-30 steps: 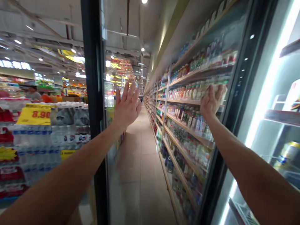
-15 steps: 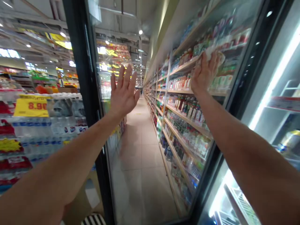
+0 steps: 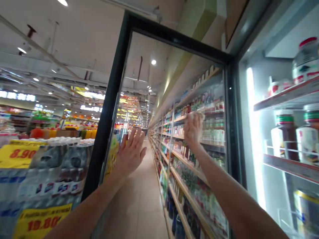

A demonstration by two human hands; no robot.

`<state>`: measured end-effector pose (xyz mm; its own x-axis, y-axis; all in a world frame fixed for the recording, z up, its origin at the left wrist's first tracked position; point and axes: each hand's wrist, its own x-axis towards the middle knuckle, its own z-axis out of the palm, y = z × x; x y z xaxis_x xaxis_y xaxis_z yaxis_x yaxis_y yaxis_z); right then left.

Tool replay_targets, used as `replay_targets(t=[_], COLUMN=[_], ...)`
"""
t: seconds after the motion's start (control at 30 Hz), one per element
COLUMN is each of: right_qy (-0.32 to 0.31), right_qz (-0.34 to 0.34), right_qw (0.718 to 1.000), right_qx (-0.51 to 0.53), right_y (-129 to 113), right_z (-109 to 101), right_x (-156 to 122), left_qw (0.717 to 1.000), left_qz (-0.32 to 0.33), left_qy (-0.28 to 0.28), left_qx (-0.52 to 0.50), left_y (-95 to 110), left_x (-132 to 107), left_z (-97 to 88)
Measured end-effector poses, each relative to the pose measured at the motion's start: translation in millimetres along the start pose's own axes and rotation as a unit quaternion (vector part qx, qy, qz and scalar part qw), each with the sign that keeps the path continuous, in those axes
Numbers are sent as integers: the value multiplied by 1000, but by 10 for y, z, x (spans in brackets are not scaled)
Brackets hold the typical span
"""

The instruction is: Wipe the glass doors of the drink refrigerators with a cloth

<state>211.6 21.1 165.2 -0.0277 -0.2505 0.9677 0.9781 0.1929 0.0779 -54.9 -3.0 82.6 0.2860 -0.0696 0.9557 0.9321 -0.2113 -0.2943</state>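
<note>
glass door stood swung out from the lit cooler, long axis upright, top edge sloping down rightward in view. right hand held a bunched pale cloth up at the glass door; cloth's long axis too blurred to tell. left hand was flat near the left upright, fingers up, slightly spread. yellow sign read 8.90, lower sign 19.80. bottle labels unreadable.

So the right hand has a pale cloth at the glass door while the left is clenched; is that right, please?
Not quite: the head view shows the left hand open, its fingers extended; the right hand does have a pale cloth at the glass door.
</note>
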Motion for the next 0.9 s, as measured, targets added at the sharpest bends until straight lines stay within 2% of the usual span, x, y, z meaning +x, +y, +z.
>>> replay_targets(t=[0.03, 0.1, 0.13, 0.17, 0.2, 0.27, 0.3, 0.33, 0.37, 0.4, 0.47, 0.53, 0.57, 0.6, 0.63, 0.67, 0.73, 0.8, 0.83, 0.87, 0.9], right_qy=[-19, -85, -107, -114, -101, -36, 1, 26, 38, 35, -13, -75, -98, -106, -101, -82, -28, 4, 4, -15, -48], right_qz=[-56, -205, -243, -243, -202, -49, 19, 64, 79, 64, -42, -201, -255, -273, -254, -201, -49, 54, 63, 38, -21], right_qw=[998, 974, 963, 962, 973, 998, 1000, 998, 996, 997, 998, 974, 959, 953, 959, 974, 998, 999, 998, 999, 998], right_qx=[12, 45, 52, 50, 40, 9, 0, -3, -1, 7, 33, 67, 78, 80, 74, 61, 23, -1, -1, 9, 27], right_y=[-167, -369, -352, -252, -87, 292, 424, 475, 431, 300, -114, -479, -564, -569, -506, -399, -187, -146, -204, -292, -379], right_z=[12, 9, -7, -29, -49, -65, -57, -43, -26, -14, -14, -51, -79, -108, -132, -146, -137, -93, -74, -69, -82], right_x=[-24, -84, -106, -114, -106, -52, -22, -5, -9, -38, -166, -328, -397, -447, -474, -478, -451, -442, -463, -502, -552], left_qw=[1000, 1000, 1000, 1000, 1000, 1000, 1000, 1000, 1000, 1000, 1000, 1000, 1000, 1000, 1000, 1000, 1000, 1000, 1000, 999, 999], left_qz=[2, 10, 14, 17, 17, 14, 12, 9, 7, 4, 3, 4, 5, 6, 6, 5, 2, -1, -3, -3, -3], left_qy=[4, 10, 12, 13, 14, 14, 15, 14, 15, 17, 21, 24, 24, 22, 19, 16, 6, -8, -14, -20, -25], left_qx=[3, 10, 13, 15, 16, 18, 19, 20, 21, 21, 20, 19, 18, 18, 18, 19, 21, 25, 27, 30, 33], left_y=[-8, -25, -29, -28, -23, 0, 14, 25, 33, 36, 30, 15, 9, 5, 4, 6, 15, 24, 28, 31, 35], left_x=[-1, -2, -2, -1, 2, 11, 17, 22, 26, 28, 26, 19, 15, 11, 8, 6, 3, 1, 1, -1, -3], left_z=[-2, -5, -10, -17, -29, -58, -72, -84, -93, -97, -95, -85, -81, -77, -75, -74, -75, -80, -85, -93, -104])
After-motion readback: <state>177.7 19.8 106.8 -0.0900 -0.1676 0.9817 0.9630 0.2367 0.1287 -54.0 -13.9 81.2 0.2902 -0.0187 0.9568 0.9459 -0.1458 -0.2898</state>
